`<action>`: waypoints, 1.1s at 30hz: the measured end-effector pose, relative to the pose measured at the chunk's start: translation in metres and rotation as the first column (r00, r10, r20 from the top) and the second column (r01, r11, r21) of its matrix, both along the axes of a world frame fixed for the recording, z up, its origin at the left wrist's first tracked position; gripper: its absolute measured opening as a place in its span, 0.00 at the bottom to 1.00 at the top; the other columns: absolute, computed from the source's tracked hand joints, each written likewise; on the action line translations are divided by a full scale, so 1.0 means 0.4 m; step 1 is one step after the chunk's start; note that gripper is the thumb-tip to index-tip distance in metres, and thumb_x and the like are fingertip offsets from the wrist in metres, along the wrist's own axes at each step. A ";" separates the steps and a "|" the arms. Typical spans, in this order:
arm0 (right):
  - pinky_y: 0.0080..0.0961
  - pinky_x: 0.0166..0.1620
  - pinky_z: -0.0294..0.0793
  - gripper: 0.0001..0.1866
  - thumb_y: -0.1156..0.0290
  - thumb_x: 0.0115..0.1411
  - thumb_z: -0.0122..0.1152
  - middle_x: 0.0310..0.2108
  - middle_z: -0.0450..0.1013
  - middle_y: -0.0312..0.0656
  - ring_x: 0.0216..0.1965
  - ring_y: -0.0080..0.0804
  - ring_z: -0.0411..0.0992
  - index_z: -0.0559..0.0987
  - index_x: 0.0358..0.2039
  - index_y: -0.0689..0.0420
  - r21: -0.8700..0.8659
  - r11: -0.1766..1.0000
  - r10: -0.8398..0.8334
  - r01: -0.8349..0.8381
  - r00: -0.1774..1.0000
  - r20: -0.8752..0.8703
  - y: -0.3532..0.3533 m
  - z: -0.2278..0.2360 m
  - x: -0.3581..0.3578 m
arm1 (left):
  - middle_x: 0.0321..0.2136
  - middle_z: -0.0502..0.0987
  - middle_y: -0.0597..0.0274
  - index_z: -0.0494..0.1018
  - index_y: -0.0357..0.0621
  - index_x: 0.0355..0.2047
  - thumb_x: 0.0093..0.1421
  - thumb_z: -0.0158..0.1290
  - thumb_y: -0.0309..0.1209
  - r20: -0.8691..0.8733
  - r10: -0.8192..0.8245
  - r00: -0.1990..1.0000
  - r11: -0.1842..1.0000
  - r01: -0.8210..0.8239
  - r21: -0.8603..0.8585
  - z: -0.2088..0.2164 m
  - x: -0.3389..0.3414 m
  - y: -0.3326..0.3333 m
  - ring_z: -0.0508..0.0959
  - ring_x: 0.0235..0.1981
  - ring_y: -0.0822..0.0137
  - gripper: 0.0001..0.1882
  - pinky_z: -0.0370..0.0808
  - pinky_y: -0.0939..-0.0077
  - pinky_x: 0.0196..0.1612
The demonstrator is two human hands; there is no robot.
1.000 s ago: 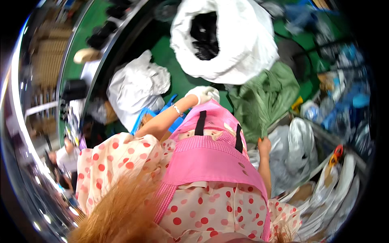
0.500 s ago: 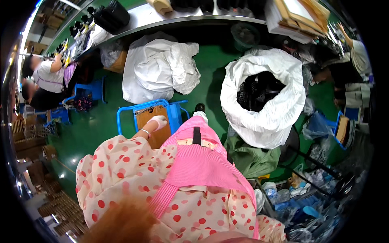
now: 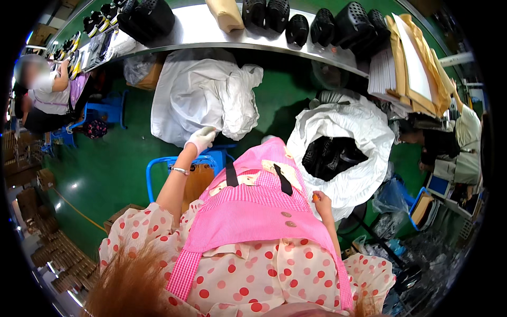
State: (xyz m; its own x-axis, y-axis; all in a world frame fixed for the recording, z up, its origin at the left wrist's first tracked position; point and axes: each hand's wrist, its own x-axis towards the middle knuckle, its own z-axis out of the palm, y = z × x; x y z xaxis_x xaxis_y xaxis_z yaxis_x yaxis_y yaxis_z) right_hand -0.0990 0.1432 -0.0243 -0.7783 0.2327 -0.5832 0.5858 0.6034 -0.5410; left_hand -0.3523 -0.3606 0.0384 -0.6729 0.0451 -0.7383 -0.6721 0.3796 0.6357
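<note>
My left hand, in a pale glove, is raised over the blue stool at the near edge of a bulging white sack. Its fingers are slightly bent and apart, and I see nothing in them. My right hand is bare at the wrist and sits low by the pink apron, beside an open white sack. Its fingers are closed, with a small orange thing at the tips that I cannot make out. Black perforated shoes fill the open sack.
Ahead runs a metal workbench bearing black clogs, a tan form and stacked cardboard sheets. A person works at the left, another at the right. Clear plastic bags lie at the right.
My left hand has moved up and forward from the stool towards the bulging sack. My right hand has come into view beside the apron. The view has shifted, showing more of the bench.
</note>
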 end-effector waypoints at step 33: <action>0.38 0.46 0.72 0.16 0.69 0.57 0.56 0.42 0.73 0.50 0.43 0.50 0.72 0.76 0.46 0.59 0.113 0.565 0.627 -0.818 0.335 -0.703 -0.684 0.465 -2.012 | 0.56 0.68 0.49 0.61 0.39 0.61 0.60 0.53 0.41 -0.683 0.352 0.639 0.885 -0.465 0.021 0.076 -1.225 -0.001 0.69 0.56 0.60 0.32 0.69 0.71 0.55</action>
